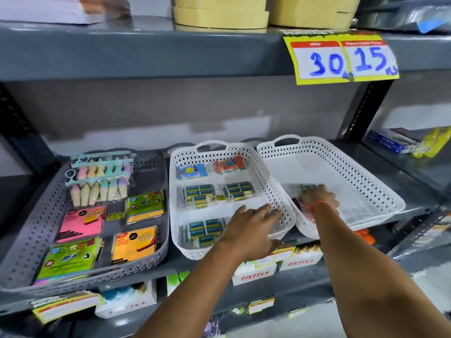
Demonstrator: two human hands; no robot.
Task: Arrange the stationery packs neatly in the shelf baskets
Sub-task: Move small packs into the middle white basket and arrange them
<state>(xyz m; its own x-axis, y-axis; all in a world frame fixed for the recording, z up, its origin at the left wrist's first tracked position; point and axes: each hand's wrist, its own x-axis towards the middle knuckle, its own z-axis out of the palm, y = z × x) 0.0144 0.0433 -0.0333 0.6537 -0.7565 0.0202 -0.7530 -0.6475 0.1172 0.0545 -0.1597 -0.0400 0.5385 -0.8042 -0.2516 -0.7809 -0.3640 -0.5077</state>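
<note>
Where grey shelf (146, 54) holds baskets (341, 152)

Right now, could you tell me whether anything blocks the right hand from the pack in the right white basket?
Nothing visible does: the right hand already rests on the pack inside the right white basket.

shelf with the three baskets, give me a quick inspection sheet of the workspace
surface: grey metal shelf, three baskets side by side
job's things: grey perforated plastic basket holds sticky-note pads and chalk packs in rows; middle white perforated plastic basket holds small eraser packs; right white perforated plastic basket tilted, nearly bare
clutter: yellow price tag on upper shelf edge
hands: left hand flat in middle basket; right hand on a blurred pack in right basket
cables: nothing seen
surroundings: boxes on lower shelf
</note>
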